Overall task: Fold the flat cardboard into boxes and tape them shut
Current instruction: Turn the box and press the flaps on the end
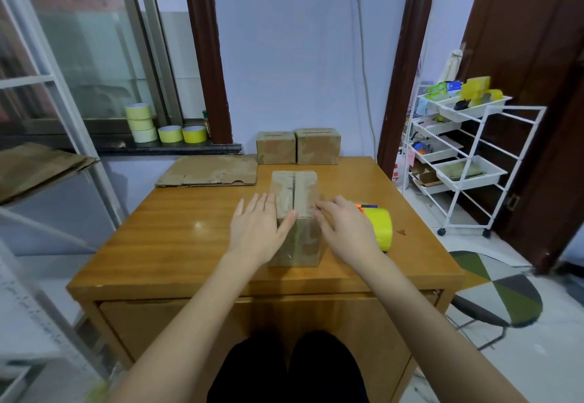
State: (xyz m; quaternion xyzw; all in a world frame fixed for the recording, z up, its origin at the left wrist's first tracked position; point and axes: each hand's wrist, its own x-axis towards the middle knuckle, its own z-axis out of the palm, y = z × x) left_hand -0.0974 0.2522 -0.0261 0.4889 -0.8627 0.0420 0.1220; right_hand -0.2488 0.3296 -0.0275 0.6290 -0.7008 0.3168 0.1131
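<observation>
A folded brown cardboard box (295, 191) stands in the middle of the wooden table (177, 244), its top flaps closed with a dark seam down the middle. My left hand (257, 229) lies against the box's left side with straight fingers, the thumb on the near top edge. My right hand (344, 229) rests with relaxed fingers on the box's right near corner. A yellow tape roll in a dispenser (379, 224) lies just right of my right hand. Flat cardboard (210, 171) lies at the table's far left. Two finished boxes (298, 147) stand at the far edge.
Several yellow tape rolls (164, 126) sit on the window sill at the left. A white wire trolley (461, 150) with trays stands right of the table. A stool with a patterned seat (502, 289) is at the right front. More cardboard (34, 165) lies on a left shelf.
</observation>
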